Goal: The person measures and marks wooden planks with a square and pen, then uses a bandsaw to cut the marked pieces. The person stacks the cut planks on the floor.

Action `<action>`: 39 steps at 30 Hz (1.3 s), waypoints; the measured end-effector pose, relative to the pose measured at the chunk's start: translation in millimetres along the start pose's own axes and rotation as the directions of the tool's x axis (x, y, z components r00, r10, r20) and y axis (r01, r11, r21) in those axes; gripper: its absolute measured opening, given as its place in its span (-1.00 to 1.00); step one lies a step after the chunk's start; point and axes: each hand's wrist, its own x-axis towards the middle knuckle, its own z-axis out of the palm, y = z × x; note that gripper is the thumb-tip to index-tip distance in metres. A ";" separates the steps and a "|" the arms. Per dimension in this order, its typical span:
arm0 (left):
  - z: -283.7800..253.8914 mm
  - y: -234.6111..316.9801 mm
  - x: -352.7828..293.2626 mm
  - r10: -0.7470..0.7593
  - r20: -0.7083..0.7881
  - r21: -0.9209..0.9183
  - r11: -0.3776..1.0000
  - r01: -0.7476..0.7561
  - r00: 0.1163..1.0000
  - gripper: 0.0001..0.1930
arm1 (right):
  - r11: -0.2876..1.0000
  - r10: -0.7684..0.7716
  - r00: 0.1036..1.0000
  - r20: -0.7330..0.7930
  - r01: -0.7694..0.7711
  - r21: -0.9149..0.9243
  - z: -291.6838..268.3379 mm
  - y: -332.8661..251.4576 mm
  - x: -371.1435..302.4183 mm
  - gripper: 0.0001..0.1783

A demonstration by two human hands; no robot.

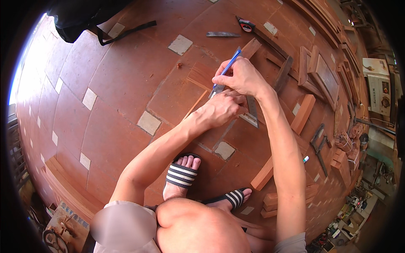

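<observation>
A blue pen point(230, 62) is pinched in my right hand point(244, 78), its lower end slanting down toward the wood. Just below it, my left hand point(223, 107) has its fingers curled over a metal square point(250, 119). One edge of the square shows past the fingers, and a grey part of it lies near the pen's lower end. A reddish-brown piece of wood point(201, 75) extends to the left from under the hands. A thin wooden strip point(195, 104) runs diagonally beside my left wrist. The pen's tip is hidden.
A tape measure point(246, 25) and flat metal strip point(223, 34) lie beyond the hands. Wooden frames point(319, 76), beams point(262, 173) and a clamp point(319, 147) lie right. A black bag point(78, 21) stands far left; planks point(67, 185) lie near left. My sandalled feet point(182, 173) rest on tiles.
</observation>
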 end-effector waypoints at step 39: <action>-4.4 1.9 3.5 -0.049 0.043 -0.028 0.998 0.050 0.998 -0.66 | 0.991 -0.099 0.988 -0.115 0.087 -0.100 -13.9 -9.4 13.0 -0.80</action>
